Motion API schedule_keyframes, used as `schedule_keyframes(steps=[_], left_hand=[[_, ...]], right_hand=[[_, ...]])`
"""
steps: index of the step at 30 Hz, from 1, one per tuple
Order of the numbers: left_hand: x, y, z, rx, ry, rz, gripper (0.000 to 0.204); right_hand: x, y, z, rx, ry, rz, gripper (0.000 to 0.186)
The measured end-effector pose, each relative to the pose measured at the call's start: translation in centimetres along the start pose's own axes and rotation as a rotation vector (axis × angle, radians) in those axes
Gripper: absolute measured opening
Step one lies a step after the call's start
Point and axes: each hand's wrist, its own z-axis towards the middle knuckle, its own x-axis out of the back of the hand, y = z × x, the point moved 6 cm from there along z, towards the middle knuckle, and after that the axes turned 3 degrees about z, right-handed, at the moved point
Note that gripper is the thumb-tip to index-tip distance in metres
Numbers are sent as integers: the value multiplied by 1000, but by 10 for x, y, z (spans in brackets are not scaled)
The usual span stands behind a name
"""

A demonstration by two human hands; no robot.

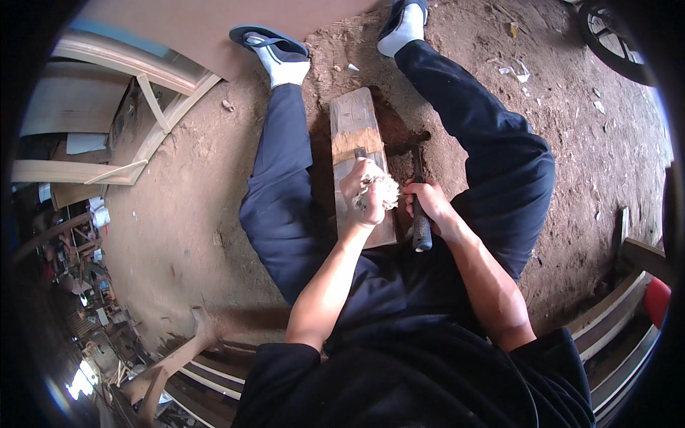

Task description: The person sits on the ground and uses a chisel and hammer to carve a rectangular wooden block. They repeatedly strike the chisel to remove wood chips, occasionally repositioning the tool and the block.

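Note:
Between my legs lies a worn wooden board (354, 114), with a paler scraped band across its middle. My left hand (360, 187) is closed over the board around a pale, shaggy bundle (385, 191) whose material I cannot make out. A short dark piece (360, 152) pokes out past its fingers onto the board; what it belongs to is hidden. Just right of the board, my right hand (434, 205) grips a long, dark hand tool (422, 234), its thick end toward me and its narrower end pointing away. I cannot tell the tool's exact kind.
Brown dirt floor (193, 178) with scraps surrounds me. At the left stands a pale wooden frame (160, 135). A black wheel (617, 39) is at the far right. Slatted wooden furniture (614, 321) sits near right, with a wooden piece (168, 364) and clutter at near left.

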Motion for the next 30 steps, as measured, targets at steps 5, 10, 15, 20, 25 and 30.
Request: schedule_keyframes(steps=[5, 10, 15, 20, 25, 30], left_hand=[[4, 4, -4, 71, 61, -73, 52], [3, 8, -1, 103, 52, -85, 48], [3, 9, 4, -23, 44, -15, 51], [4, 15, -3, -49, 33, -2, 55], [-4, 18, 3, -1, -23, 24, 60], [-1, 23, 2, -105, 21, -55, 56]], right_hand=[[2, 0, 1, -8, -21, -8, 11], [-2, -2, -5, -11, -20, 13, 12], [-4, -4, 2, -19, -33, 20, 11], [0, 2, 4, -11, -22, -12, 12], [-1, -1, 3, -23, -11, 38, 13], [-3, -1, 3, -28, -38, 17, 13]])
